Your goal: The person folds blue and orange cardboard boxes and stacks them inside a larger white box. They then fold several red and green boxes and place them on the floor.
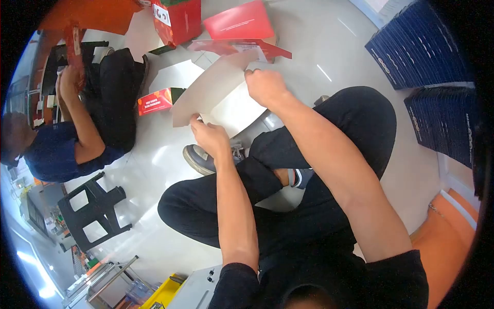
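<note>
A partly folded cardboard carton (234, 110), white inside and red outside, is held up in front of my crossed legs. My left hand (211, 136) grips its near left edge between thumb and fingers. On the right side, my right hand (267, 88) is closed on the carton's edge, its fingertips partly hidden. A red panel (221, 47) with a white label shows just behind the raised white flap. To the left of the carton, a red and green printed box part (157, 102) lies on the floor.
A red box (180, 23) and a red carton (239, 20) are on the floor ahead. A co-worker (67, 147) sits at left, holding red-orange cardboard (85, 15). Dark blue stacks (414, 46) line the right. A black stool (92, 211) stands at lower left.
</note>
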Available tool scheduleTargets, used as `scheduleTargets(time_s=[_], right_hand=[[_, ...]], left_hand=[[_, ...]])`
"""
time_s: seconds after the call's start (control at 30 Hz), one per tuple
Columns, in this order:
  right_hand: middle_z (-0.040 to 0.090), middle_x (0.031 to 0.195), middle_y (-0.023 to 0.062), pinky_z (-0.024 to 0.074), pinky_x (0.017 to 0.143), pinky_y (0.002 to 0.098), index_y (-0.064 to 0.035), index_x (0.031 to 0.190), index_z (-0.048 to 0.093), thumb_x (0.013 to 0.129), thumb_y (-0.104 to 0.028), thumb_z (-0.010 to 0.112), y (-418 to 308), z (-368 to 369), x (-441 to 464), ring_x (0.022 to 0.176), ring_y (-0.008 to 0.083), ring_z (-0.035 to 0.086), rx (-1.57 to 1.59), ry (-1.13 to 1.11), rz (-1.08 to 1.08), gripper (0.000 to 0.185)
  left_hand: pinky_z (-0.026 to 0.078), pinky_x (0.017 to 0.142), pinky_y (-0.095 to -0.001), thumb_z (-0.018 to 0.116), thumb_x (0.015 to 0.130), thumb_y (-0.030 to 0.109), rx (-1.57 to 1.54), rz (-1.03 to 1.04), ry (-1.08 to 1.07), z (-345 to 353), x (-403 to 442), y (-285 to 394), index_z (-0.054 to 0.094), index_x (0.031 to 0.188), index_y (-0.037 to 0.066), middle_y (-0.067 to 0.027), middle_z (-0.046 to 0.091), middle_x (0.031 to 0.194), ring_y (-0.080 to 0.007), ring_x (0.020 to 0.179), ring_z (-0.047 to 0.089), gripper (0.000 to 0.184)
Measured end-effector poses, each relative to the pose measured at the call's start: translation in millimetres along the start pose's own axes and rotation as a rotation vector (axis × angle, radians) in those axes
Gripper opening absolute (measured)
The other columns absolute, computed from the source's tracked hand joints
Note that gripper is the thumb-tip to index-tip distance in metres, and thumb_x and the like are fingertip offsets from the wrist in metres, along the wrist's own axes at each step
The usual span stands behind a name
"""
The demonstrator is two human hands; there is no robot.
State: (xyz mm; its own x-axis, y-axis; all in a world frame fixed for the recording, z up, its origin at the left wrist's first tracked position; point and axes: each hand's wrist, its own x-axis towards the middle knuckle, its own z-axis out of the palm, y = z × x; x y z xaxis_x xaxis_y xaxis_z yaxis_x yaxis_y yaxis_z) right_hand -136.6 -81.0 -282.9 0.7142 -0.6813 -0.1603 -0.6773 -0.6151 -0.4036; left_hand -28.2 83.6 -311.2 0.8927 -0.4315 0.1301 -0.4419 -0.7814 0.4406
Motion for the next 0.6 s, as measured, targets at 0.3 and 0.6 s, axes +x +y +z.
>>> scheduleTargets(time_s=[0.3, 0.6], right_hand=[[0.072, 0.101, 0.0178, 0.0558, 0.081, 0.0441, -0.0048, 0.099, 0.072, 0.092, -0.013, 0.047, 3, 2, 4, 0.094, 0.0316, 0.071, -0.025, 0.041, 0.026, 0.028], [0.071, 0.097, 0.0184, 0.0539, 0.082, 0.0458, -0.0022, 0.098, 0.068, 0.086, -0.033, 0.062, 11, -105, 8, 0.095, 0.0377, 0.068, 0.17, 0.275, 0.263, 0.034]], left_hand=[[0.046, 0.09, -0.0515, 0.051, 0.083, -0.011, -0.075, 0.08, 0.047, 2, -6, 5, 0.045, 0.123, -0.001, -0.0259, 0.056, 0.12, -0.0465, 0.107, 0.057, 0.042], [0.047, 0.088, -0.0496, 0.05, 0.084, -0.008, -0.12, -0.095, 0.085, -9, -3, 12, 0.049, 0.126, 0.007, -0.0211, 0.057, 0.119, -0.0436, 0.105, 0.059, 0.044]])
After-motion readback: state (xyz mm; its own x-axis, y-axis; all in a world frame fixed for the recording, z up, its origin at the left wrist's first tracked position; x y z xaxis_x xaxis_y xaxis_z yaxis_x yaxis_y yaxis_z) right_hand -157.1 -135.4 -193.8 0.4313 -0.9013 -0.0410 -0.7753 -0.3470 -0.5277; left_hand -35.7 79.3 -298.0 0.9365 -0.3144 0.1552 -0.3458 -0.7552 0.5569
